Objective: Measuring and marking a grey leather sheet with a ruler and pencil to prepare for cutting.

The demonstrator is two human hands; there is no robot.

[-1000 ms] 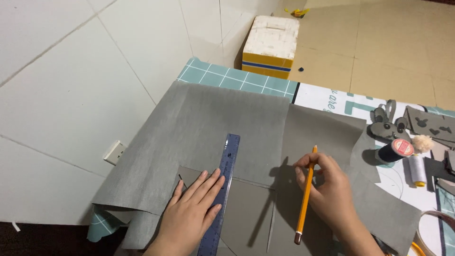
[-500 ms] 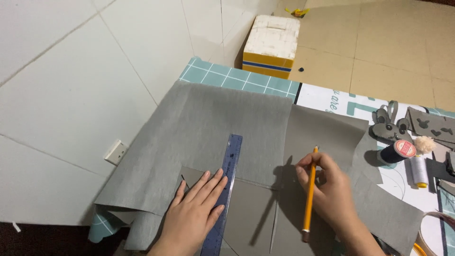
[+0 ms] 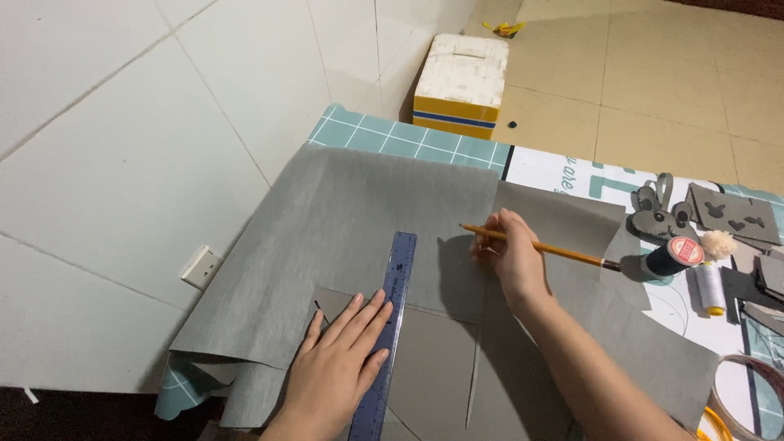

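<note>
A large grey fabric sheet lies spread over a teal cutting mat. My left hand rests flat, fingers spread, on a blue ruler and on a smaller grey cut piece lying on the sheet. My right hand holds a yellow pencil almost level, its tip pointing left above the fabric, to the right of the ruler's far end. Another grey rectangle lies under the pencil.
At the right lie a dark thread spool, a white spool, a pompom, grey felt rabbit shapes and a tape roll. A white, yellow and blue box stands on the floor beyond the mat. A wall socket is at the left.
My right hand moved away from me and swung the pencil from upright to nearly level. My left hand stays pressed on the ruler.
</note>
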